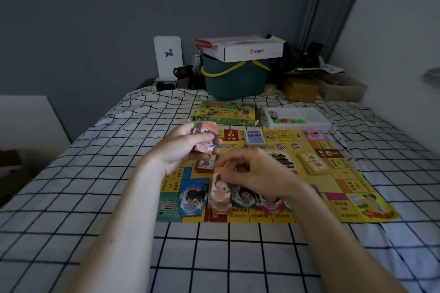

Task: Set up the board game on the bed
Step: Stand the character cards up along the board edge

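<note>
1. I see the game board (309, 188) lying flat on the bed (71, 197), which has a white cover with a black grid
2. My left hand (183, 150) is raised over the left side of the board and grips a stack of paper money (206, 137); the thumb lies across the top note, which is orange, and the fingers curl under the stack
3. My right hand (257, 173) is lower, over the near part of the board; its thumb and first fingers pinch one orange note (220, 185), and this note is above the orange pile in the row below, but I cannot tell if it touches the pile
4. Along the near edge of the board there is a row of money piles: a blue pile (192, 197) at the left, then the orange pile (220, 207), then a teal pile (244, 197) and a pink pile (271, 204), partly hidden by my right wrist
5. One more small pile of reddish cards (204, 165) lies on the board just under my left hand
6. A blue card deck (255, 137) lies at the far edge of the board, and a yellow card deck (313, 162) lies at its right side
7. Behind the board, the game box (226, 114) lies on the bed, and just beside it, to the right, a white tray (307, 116) with small coloured pieces
8. Further back a green basket (235, 78) stands with a white carton (250, 49) on top
</note>
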